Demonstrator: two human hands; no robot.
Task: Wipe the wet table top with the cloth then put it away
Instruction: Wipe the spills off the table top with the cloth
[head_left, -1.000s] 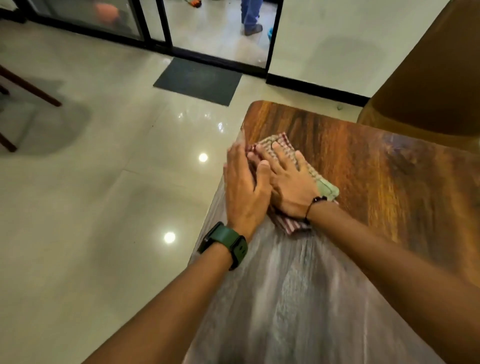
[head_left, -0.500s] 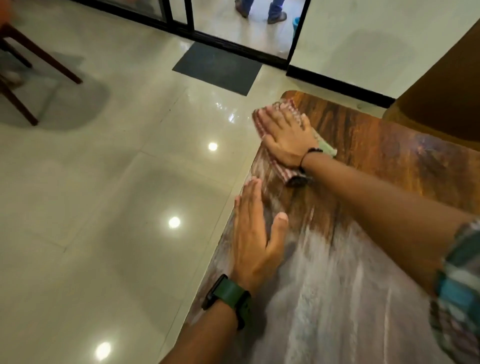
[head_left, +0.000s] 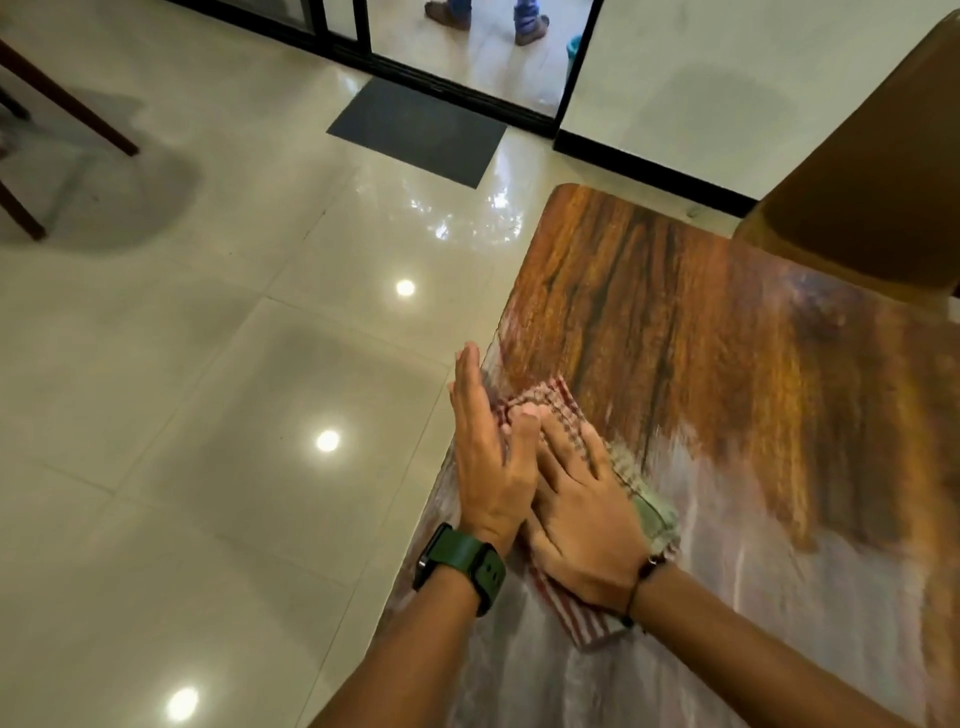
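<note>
Main risk from here, as we read it: the cloth (head_left: 571, 415) sits right at the left edge of the table top (head_left: 701, 322), so one stroke drifting outward pushes water, or the cloth itself, off onto the glossy tiled floor (head_left: 208, 415) and leaves a slip hazard. Second risk: the near part of the table top looks hazy and streaked while the far part shows clean wood grain, so we could be smearing water, not lifting it, if the cloth is already soaked; can't confirm wetness from this view. Third: the cloth looks bunched under the palm, so uneven pressure could leave missed strips. Our right hand (head_left: 582, 514) lies flat on the cloth, fingers spread and extended, pressing down, not gripping it. Our left hand (head_left: 491, 457) is open too, fingers straight and together, set on its edge along the table's left side, its thumb touching the cloth and the right hand's fingers; it looks like a guard at the edge. Whether its palm actually touches the table edge we cannot tell. Both hands side by side, touching. Wiping not finished; cloth not yet put away.
</note>
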